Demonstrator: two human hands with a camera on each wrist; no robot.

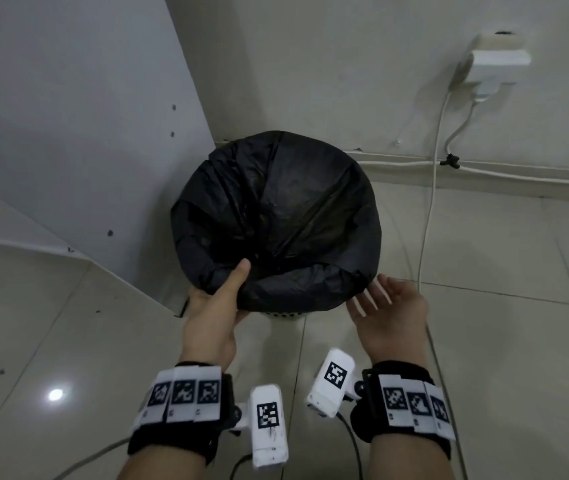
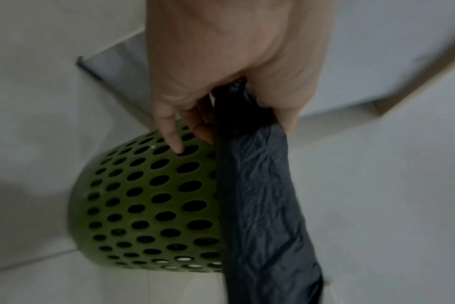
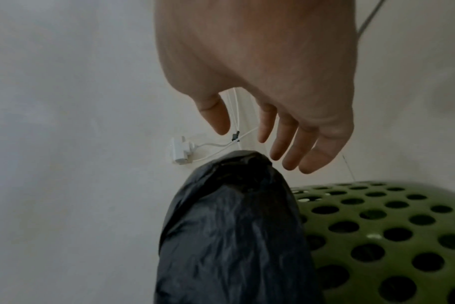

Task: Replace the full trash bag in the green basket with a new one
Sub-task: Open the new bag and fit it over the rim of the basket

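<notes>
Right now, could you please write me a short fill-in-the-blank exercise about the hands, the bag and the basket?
1. The bag folded over the basket's rim is ____ in colour.
2. The ____ hand grips the bag's edge, thumb on top.
3. The right hand is ____, its fingers spread beside the rim and holding nothing.
4. The green basket has a wall full of round ____.

Missing words: black; left; open; holes

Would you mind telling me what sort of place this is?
Probably a corner of an indoor room, home or office: tiled floor, plain wall with a plugged-in socket and cables, and a green basket lined with a black trash bag.
</notes>
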